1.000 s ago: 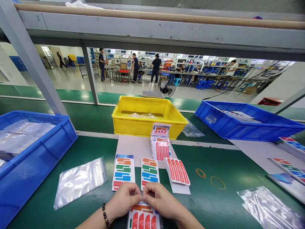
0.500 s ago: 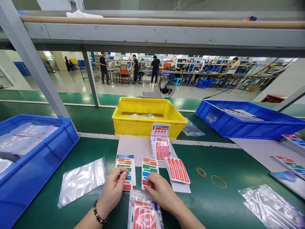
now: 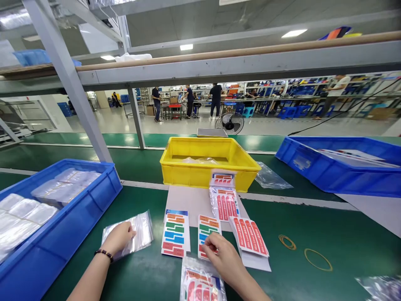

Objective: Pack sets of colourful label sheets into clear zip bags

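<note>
Fingers curled on both hands, hold unclear, my left hand (image 3: 117,241) had crossed to clear bags (image 3: 143,230) at seven o'clock, leaving only my right hand (image 3: 226,260) by the sticker-filled bag (image 3: 200,285) at six.

Around the yellow bin (image 3: 206,177), itself smooth plastic with a soft sheen, the surface (image 3: 150,271) looks green, smooth and faintly glossy; in front of the bin lies a matt, paper-like pale sheet (image 3: 188,196); left of it, the clear bags (image 3: 145,234) are shiny, wrinkled plastic; right of it, the blue bin (image 3: 360,175) is smooth plastic; above it, the rail (image 3: 219,55) looks like wood, over a painted, metal-looking beam (image 3: 238,67)
</note>
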